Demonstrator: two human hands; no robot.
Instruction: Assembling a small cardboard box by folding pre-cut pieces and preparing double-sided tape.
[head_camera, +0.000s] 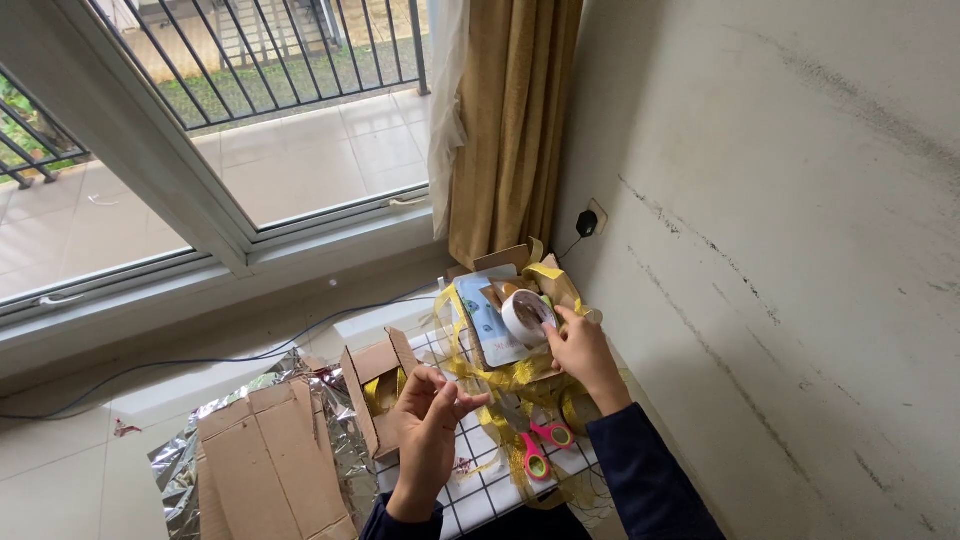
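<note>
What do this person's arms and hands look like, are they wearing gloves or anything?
No gloves: both the left hand and the right hand are bare, with no rings, watch or bracelets that I can make out. Both arms are in dark navy long sleeves ending at the wrists. The fabric looks plain, with no pattern or markings visible.

Scissors (538, 445) right of cardboard box (375, 390)

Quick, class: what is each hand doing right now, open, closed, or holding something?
Left hand: raised, fingers loosely curled, nothing clearly in it.
Right hand: fingers on the roll of tape, gripping it.
</note>
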